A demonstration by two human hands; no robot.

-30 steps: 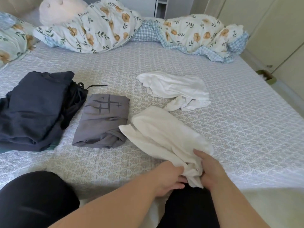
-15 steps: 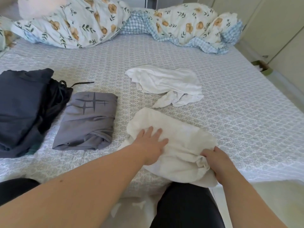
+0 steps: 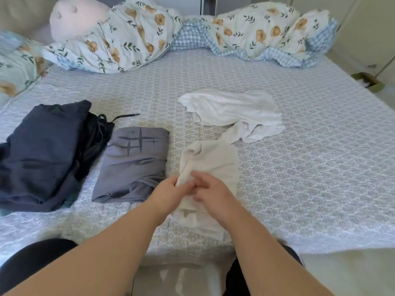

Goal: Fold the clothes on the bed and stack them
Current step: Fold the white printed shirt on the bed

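A cream garment point(image 3: 215, 161) lies partly folded on the bed point(image 3: 310, 171) near its front edge. My left hand point(image 3: 171, 193) pinches its left edge, and my right hand point(image 3: 211, 195) grips the cloth right beside it. A folded grey shirt point(image 3: 133, 165) with a dark star print rests just left of the cream piece. Further left sits a pile of dark navy clothes point(image 3: 42, 154) with a drawstring. An unfolded white garment point(image 3: 235, 114) lies crumpled behind the cream one.
A floral duvet point(image 3: 256, 35) and a pink plush toy point(image 3: 77, 16) are bunched along the head of the bed. A floral pillow point(image 3: 15, 65) lies at far left. A small green box point(image 3: 367, 82) sits on the floor at right. My dark-clad knees are at the front edge.
The cream garment has been folded narrower. My left hand left its flat press on top and came to the edge, and my right hand moved left to meet it.
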